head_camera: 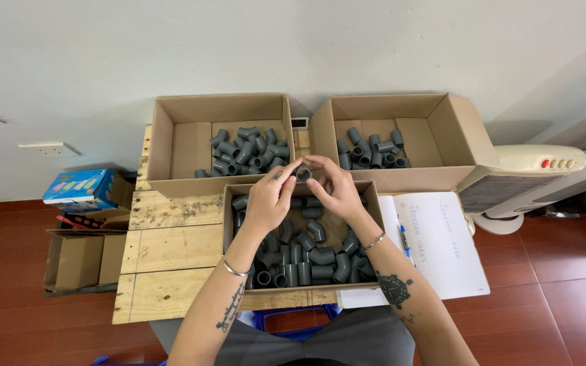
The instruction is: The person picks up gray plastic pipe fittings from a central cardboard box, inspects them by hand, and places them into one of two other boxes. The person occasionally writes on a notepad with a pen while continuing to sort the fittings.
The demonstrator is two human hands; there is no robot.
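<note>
Both hands meet over the near cardboard box (227, 224), which holds several grey plastic pipe elbows. My left hand (269, 198) and my right hand (334, 190) pinch one grey pipe elbow (303, 173) between their fingertips, its round opening facing the camera. Each wrist wears a thin bracelet, and both forearms are tattooed.
Two more open cardboard boxes stand behind, the left one (171, 135) and the right one (442, 129), each with several grey elbows. All rest on a wooden pallet table (164, 257). An open notebook with a blue pen (435, 244), a white fan heater (523, 176) and small floor boxes (79, 257) surround it.
</note>
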